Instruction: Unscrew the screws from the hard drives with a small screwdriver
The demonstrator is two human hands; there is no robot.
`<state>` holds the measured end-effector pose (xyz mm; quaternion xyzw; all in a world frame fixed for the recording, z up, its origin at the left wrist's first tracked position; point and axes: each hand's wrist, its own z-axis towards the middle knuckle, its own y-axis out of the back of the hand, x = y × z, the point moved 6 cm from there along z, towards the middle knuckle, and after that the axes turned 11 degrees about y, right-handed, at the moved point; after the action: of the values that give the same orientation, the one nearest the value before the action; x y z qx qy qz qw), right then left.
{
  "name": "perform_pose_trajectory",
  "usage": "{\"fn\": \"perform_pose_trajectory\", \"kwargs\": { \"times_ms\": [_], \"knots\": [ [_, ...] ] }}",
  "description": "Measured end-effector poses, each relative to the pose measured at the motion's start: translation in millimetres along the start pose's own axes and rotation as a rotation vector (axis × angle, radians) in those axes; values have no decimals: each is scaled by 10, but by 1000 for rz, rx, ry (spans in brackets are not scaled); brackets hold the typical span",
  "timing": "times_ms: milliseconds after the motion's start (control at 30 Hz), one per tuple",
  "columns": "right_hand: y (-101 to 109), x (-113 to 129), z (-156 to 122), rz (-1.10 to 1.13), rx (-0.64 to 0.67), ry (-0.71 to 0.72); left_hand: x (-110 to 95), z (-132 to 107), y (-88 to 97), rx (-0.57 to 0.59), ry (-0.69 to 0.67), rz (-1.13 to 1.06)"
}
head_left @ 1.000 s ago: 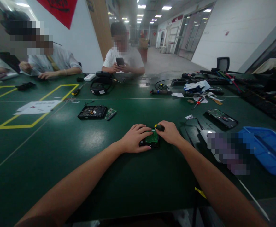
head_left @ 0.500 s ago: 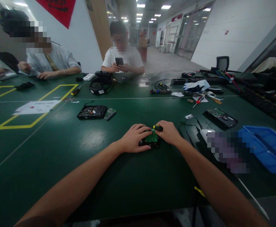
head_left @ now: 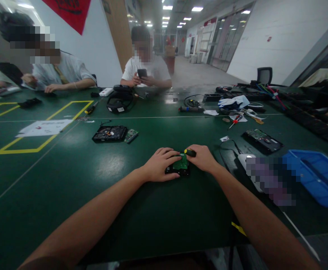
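A small black hard drive (head_left: 184, 172) with a green circuit board (head_left: 182, 162) on top lies on the table in front of me. My left hand (head_left: 161, 165) grips it from the left, fingers across the board and thumb along the near edge. In my right hand (head_left: 201, 157) is a screwdriver (head_left: 190, 152) with a black and yellow handle, held at the far right of the board. Its tip cannot be made out behind my fingers.
An opened hard drive (head_left: 109, 134) and a loose circuit board (head_left: 131, 135) lie to the left. On the right are another drive (head_left: 262, 140), a phone-like device (head_left: 249, 172) on a cable and a blue tray (head_left: 318, 180). Two people (head_left: 145, 71) sit across the table.
The screwdriver handle and my right hand have shifted very slightly right and down. My left hand stays on the hard drive.
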<state>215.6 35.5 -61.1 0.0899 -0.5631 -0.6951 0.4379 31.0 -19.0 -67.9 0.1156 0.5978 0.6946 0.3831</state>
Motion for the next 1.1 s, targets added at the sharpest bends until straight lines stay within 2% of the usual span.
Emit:
{"fn": "perform_pose_trajectory", "kwargs": {
  "times_ms": [267,667,1100],
  "knots": [
    [15,14,0,25,-11,-46,-9,2,16,12,2,-8],
    [-12,38,53,-122,41,-114,-1,3,-2,7,2,-11],
    [-48,100,49,-173,87,-10,11,2,-18,-5,2,0]
  ]
}}
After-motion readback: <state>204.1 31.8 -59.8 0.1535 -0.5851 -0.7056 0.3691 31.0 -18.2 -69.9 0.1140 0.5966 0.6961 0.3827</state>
